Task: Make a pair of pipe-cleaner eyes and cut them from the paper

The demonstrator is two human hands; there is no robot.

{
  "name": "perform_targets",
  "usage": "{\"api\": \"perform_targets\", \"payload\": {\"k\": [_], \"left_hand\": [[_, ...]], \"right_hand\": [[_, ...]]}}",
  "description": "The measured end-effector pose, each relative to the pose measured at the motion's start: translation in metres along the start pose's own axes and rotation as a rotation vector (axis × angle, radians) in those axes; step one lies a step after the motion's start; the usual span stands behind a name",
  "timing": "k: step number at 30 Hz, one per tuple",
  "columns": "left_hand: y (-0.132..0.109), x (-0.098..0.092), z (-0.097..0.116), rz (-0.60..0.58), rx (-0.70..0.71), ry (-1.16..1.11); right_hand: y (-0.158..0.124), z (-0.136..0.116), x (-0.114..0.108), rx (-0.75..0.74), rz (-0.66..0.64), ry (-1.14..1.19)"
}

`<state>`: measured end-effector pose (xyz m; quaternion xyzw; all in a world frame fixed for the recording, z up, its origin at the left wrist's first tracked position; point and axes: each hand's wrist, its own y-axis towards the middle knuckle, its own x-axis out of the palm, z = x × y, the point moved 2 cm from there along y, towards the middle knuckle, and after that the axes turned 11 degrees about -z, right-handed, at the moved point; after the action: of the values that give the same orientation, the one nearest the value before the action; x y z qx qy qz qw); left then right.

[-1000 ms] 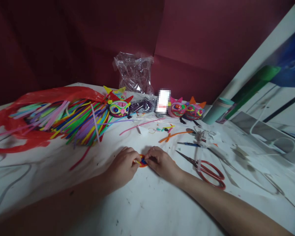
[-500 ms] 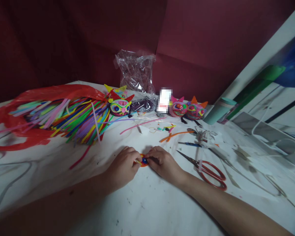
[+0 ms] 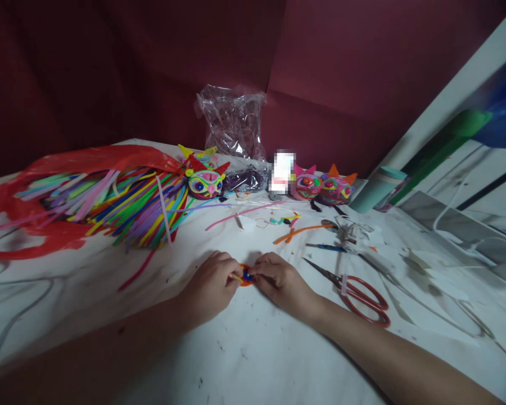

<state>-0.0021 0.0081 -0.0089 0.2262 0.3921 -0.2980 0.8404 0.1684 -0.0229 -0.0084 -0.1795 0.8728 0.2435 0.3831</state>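
Note:
Between my hands a small orange piece (image 3: pixel 245 282) with a blue bead-like centre (image 3: pixel 248 275) lies low over the white table. My left hand (image 3: pixel 214 286) is closed, its thumb and fingers pinching a thin yellow strip (image 3: pixel 236 277) at the left edge of the orange piece. My right hand (image 3: pixel 280 284) has its fingers pressed together at the right side of the blue centre; the fingertips partly hide the piece. Whether the right fingers grip the orange piece or only press on it is hard to tell.
Red-handled scissors (image 3: pixel 365 295) lie right of my right hand. Colourful strips (image 3: pixel 139 211) in a red bag (image 3: pixel 109 154) spread at the left. Decorated heads (image 3: pixel 206 184), (image 3: pixel 306 184) stand behind, near a clear plastic bag (image 3: pixel 234 121) and a teal roll (image 3: pixel 377 189).
My right fingertips have shifted very slightly at the blue centre. Otherwise both hands hold nearly the same position.

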Motion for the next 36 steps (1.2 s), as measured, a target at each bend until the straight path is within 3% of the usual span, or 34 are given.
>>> {"api": "perform_targets", "payload": {"k": [7,11,18,23,25,31,33,36], "left_hand": [[0.0,0.0,-0.001,0.001,-0.002,0.018],[-0.001,-0.001,-0.002,0.011,-0.001,0.006],[0.0,-0.004,0.0,0.051,-0.022,0.035],[0.005,0.002,-0.005,-0.01,0.007,0.132],[0.009,0.003,-0.012,0.026,0.034,0.165],[0.015,-0.016,-0.026,0.357,0.06,0.242],[0.011,-0.02,-0.018,0.35,0.123,0.244],[0.002,-0.015,-0.001,0.229,0.205,0.217]], "right_hand": [[0.0,-0.002,0.002,-0.038,-0.028,-0.078],[0.0,-0.006,-0.005,0.022,0.058,0.033],[0.0,-0.015,-0.054,0.165,0.378,0.245],[-0.008,-0.034,-0.103,0.129,0.647,0.256],[-0.012,-0.039,-0.117,0.097,0.668,0.22],[-0.032,-0.029,-0.13,0.157,0.599,0.197],[-0.043,-0.019,-0.133,0.182,0.602,0.198],[-0.062,0.0,-0.15,0.204,0.68,0.168]]}}
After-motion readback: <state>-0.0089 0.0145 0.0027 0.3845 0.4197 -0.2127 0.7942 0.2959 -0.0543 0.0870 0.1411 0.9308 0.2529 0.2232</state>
